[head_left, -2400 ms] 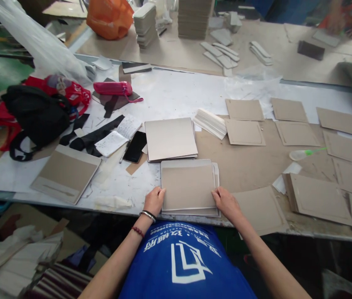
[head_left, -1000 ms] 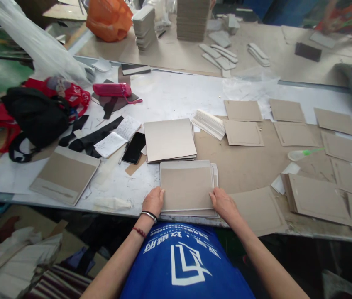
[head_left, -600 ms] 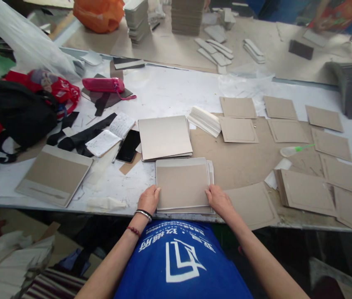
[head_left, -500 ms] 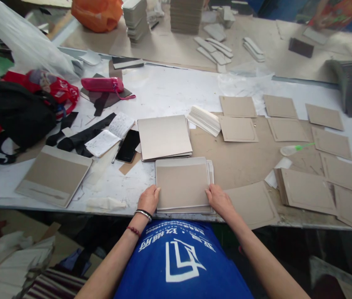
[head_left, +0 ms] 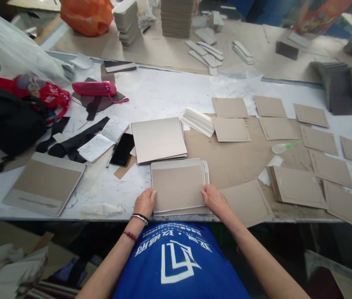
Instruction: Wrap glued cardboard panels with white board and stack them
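A small stack of grey-brown cardboard sheets (head_left: 177, 189) with pale borders lies at the table's front edge, its layers slightly offset on the right. My left hand (head_left: 145, 202) is closed at the stack's left edge, thumb along the side. Gripping the right edge is my right hand (head_left: 216, 199), fingers bent and partly hidden. Just beyond lies a second stack of lighter grey boards (head_left: 159, 139). To the right of it sits a fanned pile of white strips (head_left: 197, 121). A loose cardboard sheet (head_left: 247, 203) rests by my right wrist.
Several cardboard pieces (head_left: 277, 128) are spread over the right side, with a green-tipped dropper bottle (head_left: 282, 147). On the left are a phone (head_left: 122, 150), an open notebook (head_left: 103, 139), a pink pouch (head_left: 94, 88) and a black bag (head_left: 11, 120). Another person (head_left: 322, 18) is at the far right.
The view has shifted slightly, so most things appear further left. Both hands keep their places at the sides of the cardboard stack.
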Action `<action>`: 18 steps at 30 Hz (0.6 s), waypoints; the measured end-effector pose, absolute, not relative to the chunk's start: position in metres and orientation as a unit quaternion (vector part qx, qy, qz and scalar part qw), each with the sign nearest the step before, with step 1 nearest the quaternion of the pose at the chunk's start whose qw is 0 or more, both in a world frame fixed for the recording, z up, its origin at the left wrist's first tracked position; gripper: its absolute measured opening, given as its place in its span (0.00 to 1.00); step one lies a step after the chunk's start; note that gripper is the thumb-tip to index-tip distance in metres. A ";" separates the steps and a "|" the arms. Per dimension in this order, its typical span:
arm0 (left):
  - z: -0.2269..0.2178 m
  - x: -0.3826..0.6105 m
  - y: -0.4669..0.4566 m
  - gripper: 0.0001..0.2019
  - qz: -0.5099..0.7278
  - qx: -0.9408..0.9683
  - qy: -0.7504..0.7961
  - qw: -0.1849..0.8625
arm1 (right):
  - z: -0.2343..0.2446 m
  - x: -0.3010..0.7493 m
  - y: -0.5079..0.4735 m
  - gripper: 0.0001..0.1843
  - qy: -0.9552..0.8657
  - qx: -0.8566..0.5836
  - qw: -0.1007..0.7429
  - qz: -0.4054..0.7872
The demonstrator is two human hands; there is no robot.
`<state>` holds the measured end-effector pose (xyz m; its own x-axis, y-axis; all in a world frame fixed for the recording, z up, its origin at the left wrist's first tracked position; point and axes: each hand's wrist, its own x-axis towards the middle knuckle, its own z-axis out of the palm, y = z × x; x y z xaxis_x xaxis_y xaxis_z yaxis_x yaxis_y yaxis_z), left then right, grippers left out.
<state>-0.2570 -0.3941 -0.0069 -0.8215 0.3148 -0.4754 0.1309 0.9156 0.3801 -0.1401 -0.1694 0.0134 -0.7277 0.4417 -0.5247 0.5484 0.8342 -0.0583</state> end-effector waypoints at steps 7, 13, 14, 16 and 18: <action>-0.006 -0.256 -0.393 0.12 0.171 0.113 0.940 0.273 | 0.011 -0.140 -0.167 0.12 0.922 0.265 0.261 -0.107; -0.006 -0.256 -0.394 0.11 0.174 0.112 0.940 0.271 | 0.008 -0.140 -0.168 0.12 0.923 0.263 0.261 -0.102; -0.006 -0.255 -0.394 0.11 0.174 0.112 0.940 0.270 | 0.008 -0.140 -0.168 0.12 0.923 0.265 0.261 -0.102; -0.006 -0.255 -0.394 0.11 0.172 0.113 0.940 0.271 | 0.009 -0.140 -0.168 0.12 0.922 0.269 0.260 -0.105; -0.005 -0.255 -0.394 0.11 0.170 0.114 0.940 0.272 | 0.011 -0.140 -0.169 0.11 0.920 0.272 0.260 -0.107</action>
